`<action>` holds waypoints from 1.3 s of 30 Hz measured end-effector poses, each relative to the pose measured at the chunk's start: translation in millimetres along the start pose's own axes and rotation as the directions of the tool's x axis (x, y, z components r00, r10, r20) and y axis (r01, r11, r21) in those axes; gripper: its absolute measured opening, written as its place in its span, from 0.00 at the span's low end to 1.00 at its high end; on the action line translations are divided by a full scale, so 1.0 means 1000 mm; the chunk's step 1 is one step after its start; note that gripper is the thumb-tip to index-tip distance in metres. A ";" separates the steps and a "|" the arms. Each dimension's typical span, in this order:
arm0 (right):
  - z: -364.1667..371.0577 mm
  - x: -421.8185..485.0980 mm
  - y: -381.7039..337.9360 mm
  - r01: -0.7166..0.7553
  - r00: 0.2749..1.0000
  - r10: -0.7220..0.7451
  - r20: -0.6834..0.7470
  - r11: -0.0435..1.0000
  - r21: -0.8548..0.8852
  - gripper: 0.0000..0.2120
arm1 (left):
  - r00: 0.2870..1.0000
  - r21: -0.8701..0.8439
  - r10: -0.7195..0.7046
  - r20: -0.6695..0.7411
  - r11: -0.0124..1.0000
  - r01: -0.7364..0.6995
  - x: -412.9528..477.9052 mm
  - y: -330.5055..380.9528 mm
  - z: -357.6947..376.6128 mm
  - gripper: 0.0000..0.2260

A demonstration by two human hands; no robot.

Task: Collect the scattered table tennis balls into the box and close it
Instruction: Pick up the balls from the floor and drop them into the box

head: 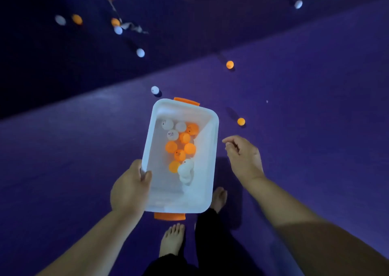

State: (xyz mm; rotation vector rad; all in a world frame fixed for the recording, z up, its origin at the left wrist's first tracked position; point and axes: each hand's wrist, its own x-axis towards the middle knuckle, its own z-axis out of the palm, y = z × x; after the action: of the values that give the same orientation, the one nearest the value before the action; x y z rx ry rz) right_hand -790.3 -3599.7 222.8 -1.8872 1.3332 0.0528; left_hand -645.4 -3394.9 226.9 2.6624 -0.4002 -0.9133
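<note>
Fingers of the left hand (130, 185) clamp the left rim of the open white box (207, 149), which holds orange and white table tennis balls (181, 147). Right hand (242, 160) hovers just beside it, fingers loosely curled, empty; loose balls (241, 121) lie scattered on the purple floor (305, 107).

In the box (210, 149), the nearest white balls (186, 170) smear together; the far scrap (131, 26) is too blurred to tell.
</note>
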 end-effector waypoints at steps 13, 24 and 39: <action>-0.007 0.119 0.009 -0.295 0.951 0.298 0.083 0.954 -0.046 0.10 | 0.995 0.080 -0.092 0.046 0.993 0.088 0.123 0.063 0.002 0.06; -0.023 0.174 -0.026 -0.342 0.936 0.347 0.057 0.936 -0.080 0.10 | 1.000 0.089 0.027 0.012 0.996 -0.028 0.223 0.140 -0.035 0.10; 0.092 0.284 -0.143 -0.522 0.749 0.611 -0.258 0.783 0.338 0.13 | 0.953 0.018 0.208 0.219 0.976 -0.217 0.405 0.154 -0.069 0.10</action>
State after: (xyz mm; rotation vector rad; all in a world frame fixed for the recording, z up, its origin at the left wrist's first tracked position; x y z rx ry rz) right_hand -513.5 -3744.9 113.9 -1.2486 2.0387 -0.1465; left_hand -319.5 -3666.4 113.6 2.5000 -0.7477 -1.1387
